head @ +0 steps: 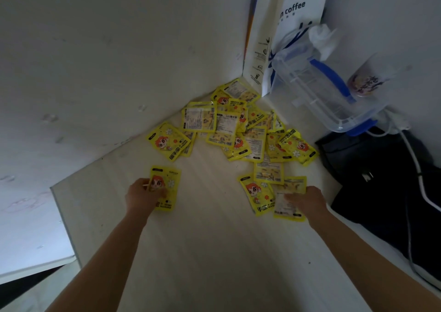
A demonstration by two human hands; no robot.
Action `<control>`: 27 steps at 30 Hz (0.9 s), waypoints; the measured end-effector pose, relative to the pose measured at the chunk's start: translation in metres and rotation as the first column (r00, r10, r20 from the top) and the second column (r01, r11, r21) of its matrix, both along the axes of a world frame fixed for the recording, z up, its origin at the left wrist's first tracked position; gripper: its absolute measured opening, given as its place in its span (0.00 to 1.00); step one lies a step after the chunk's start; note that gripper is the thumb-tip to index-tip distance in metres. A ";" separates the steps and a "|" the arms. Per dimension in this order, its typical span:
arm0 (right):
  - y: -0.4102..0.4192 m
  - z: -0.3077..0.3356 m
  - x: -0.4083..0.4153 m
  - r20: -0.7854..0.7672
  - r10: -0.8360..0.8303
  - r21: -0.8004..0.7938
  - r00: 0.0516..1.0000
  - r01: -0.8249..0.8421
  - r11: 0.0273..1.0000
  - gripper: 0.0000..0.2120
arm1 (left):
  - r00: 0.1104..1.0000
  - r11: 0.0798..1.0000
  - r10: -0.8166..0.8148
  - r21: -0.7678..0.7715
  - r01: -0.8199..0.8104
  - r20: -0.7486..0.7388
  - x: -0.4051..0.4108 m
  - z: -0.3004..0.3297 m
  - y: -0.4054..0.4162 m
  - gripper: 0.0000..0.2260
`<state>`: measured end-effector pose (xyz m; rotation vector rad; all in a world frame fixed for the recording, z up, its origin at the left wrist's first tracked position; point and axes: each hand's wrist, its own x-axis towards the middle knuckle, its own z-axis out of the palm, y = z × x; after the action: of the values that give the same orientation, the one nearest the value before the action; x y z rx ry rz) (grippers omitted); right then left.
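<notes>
Both bare forearms reach forward from the lower edge of the view over the pale table (210, 245). The left hand (142, 195) is at the left edge of a yellow hand-warmer packet, the left packet (167, 188). The packet lies picture side up, showing a cartoon face, and the hand's fingers curl across its left part and grip it. The rest of the packet extends to the right of the fingers, on or just above the table.

Well apart from it to the right, the right hand (307, 200) is knuckles up with its fingers laid on the right packet (287, 210). This one lies label side up, and the hand covers its right edge. Whether the fingers pinch it or only press on it cannot be made out. Touching this packet's left edge is a face-up packet (255, 196), tilted and untouched by either hand. Another packet (268, 172) lies just beyond the fingers.

Farther back, toward the corner where the walls (95, 61) meet, is the pile (236, 130) of the same yellow packets. They overlap loosely, some picture side up and some label side up. The pile begins just beyond the right hand and is somewhat farther from the left one.

To the right of the pile a dark bag (381, 182) lies on the table with a white cable (416, 168) running over it. Behind it stands a clear plastic box (317, 89) with blue clasps, and a printed cup (365, 82) is beside the box. At the very back a white paper bag (286, 8) with the word "coffee" on it stands upright against the wall.
</notes>
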<state>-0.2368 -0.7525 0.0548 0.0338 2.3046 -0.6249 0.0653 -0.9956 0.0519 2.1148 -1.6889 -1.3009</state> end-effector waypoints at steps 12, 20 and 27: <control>-0.031 0.034 -0.015 -0.126 -0.037 -0.264 0.991 0.002 0.965 0.08 | 0.890 0.957 0.290 0.096 -0.273 -0.352 -0.043 0.023 -0.034 0.11; -0.064 0.012 -0.029 -0.048 -0.070 -0.264 0.996 0.055 0.963 0.12 | 0.855 0.915 0.403 0.143 -0.377 -0.327 -0.074 0.006 -0.063 0.08; -0.063 -0.001 -0.033 -0.050 -0.056 -0.208 0.997 0.044 0.977 0.17 | 0.919 0.927 0.369 -0.022 -0.375 -0.140 -0.086 -0.002 -0.075 0.17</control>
<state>-0.2699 -0.8158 0.0533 -0.0244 2.2856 -0.8990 -0.0208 -1.0703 0.0502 2.1307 -1.1758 -1.2370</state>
